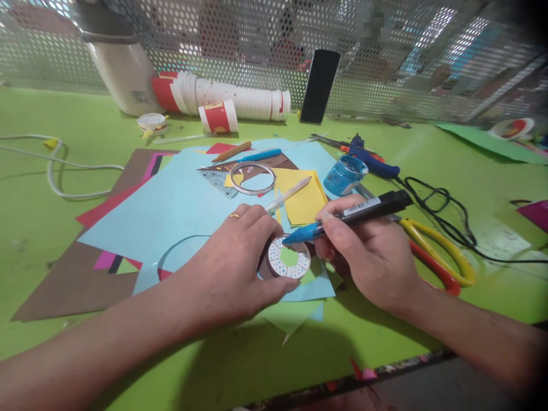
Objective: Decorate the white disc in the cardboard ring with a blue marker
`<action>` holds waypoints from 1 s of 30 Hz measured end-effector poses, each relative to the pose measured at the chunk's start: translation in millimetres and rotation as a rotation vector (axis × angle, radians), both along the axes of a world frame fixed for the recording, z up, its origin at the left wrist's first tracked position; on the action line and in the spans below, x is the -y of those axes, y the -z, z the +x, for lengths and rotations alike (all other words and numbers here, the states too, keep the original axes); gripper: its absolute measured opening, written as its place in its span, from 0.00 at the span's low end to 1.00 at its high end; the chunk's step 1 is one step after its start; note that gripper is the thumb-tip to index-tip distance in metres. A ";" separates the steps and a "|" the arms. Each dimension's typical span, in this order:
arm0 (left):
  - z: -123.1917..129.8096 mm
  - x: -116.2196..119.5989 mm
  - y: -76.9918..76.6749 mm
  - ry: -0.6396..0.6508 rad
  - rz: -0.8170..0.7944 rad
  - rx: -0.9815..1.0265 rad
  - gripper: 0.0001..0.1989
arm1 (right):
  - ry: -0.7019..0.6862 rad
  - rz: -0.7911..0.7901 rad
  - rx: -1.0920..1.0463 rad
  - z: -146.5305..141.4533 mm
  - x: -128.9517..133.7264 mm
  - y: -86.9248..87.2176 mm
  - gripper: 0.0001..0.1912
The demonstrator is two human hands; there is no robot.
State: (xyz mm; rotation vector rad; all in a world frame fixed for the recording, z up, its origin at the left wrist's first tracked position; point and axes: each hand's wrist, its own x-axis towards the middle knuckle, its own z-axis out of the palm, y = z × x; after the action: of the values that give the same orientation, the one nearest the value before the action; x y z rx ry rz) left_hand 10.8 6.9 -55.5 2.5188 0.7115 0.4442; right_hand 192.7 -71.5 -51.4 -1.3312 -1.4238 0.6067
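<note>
My left hand (240, 262) is closed around the side of a small round disc (277, 267), its thumb along the near edge. White segments with blue dots ring a green middle on the disc's top. In my right hand (368, 251) is a marker pen (351, 214) with a black barrel and a blue front end, held slantwise. Its tip meets or hovers just over the upper part of the white ring; I cannot tell which. Light blue paper (171, 194) lies beneath the disc and my left hand.
Behind lie a tape ring (253, 164), a yellow paper (302, 200), a white pencil (291, 194) and a blue-stained cup (346, 174). Scissors (440, 251) and a corded glue gun (372, 160) are at right. Stacked paper cups (231, 97) and a phone (320, 85) stand along the mesh.
</note>
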 end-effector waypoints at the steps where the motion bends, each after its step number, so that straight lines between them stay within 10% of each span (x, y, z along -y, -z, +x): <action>1: 0.2 -0.1 0.3 -0.002 0.001 0.000 0.13 | -0.001 -0.001 0.005 0.2 0.3 0.2 0.06; 30: -1.4 -0.4 0.3 0.017 0.024 0.008 0.12 | 0.013 0.125 0.355 1.5 4.1 -0.2 0.04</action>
State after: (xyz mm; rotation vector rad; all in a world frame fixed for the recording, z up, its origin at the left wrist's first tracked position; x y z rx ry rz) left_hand 9.5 7.3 -55.8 2.5417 0.6848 0.4591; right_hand 194.2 -75.6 -51.2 -1.3935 -1.7059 0.2742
